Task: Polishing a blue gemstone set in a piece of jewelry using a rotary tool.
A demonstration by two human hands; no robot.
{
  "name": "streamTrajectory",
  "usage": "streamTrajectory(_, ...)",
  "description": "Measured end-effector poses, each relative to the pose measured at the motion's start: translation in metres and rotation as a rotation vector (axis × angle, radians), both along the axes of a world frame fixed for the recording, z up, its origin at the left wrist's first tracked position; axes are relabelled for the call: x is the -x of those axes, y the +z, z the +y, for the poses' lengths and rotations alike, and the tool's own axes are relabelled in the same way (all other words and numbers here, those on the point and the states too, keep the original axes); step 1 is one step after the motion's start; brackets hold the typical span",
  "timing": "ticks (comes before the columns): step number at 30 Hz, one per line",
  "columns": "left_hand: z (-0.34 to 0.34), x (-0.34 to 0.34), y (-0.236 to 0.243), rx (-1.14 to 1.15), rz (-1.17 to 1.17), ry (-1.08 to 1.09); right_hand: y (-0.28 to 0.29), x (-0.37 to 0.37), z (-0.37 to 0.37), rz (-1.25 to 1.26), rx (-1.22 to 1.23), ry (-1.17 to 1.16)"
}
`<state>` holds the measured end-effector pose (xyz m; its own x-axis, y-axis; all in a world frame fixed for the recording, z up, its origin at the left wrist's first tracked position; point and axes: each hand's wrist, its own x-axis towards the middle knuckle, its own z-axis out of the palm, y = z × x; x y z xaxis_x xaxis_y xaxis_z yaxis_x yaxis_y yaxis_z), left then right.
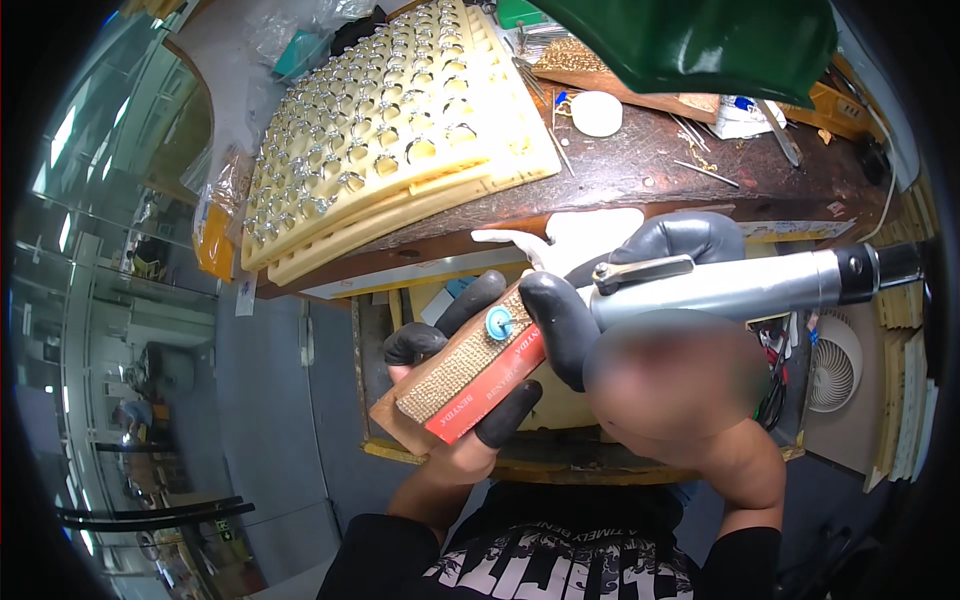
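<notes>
My left hand (468, 458), its fingertips in black covers, grips a wooden block (390, 415). The block's upper face carries rows of tiny gold-coloured grains (450, 370), and red printed tape (480, 398) runs along its side. In my right hand (560, 325), also with black-covered fingers, is a silver rotary handpiece (720, 290) with a lever on top. A small blue wheel (499, 322) at its tip lies over the grained face; whether they touch I cannot tell. A blurred patch hides part of the right hand and wrist.
Stacked cream trays (400, 190) of silver rings cover the bench's left. A green lamp shade (710, 45) overhangs the right. Behind are a white round lid (597, 114), tweezers (780, 135), and another grained block (575, 60). A white fan (835, 362) stands right.
</notes>
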<state>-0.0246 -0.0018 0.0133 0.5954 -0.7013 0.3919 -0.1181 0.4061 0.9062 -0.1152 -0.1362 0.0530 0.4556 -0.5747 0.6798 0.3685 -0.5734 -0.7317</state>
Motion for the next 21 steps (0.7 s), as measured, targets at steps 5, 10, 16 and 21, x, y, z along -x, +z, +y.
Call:
streamTrajectory(5,-0.003,0.004,-0.003,0.088,0.090,-0.045,-0.002,0.000,-0.001,-0.006,0.026,0.008)
streamTrajectory(10,-0.005,0.004,-0.003,0.134,0.078,-0.055,-0.004,0.001,-0.002,0.003,0.044,-0.017)
streamTrajectory(16,-0.011,0.018,0.006,0.078,0.107,0.270,-0.002,0.001,0.002,-0.019,-0.083,0.026)
streamTrajectory(21,-0.002,0.007,-0.002,0.075,0.064,0.133,-0.007,0.000,-0.004,0.000,0.105,0.001)
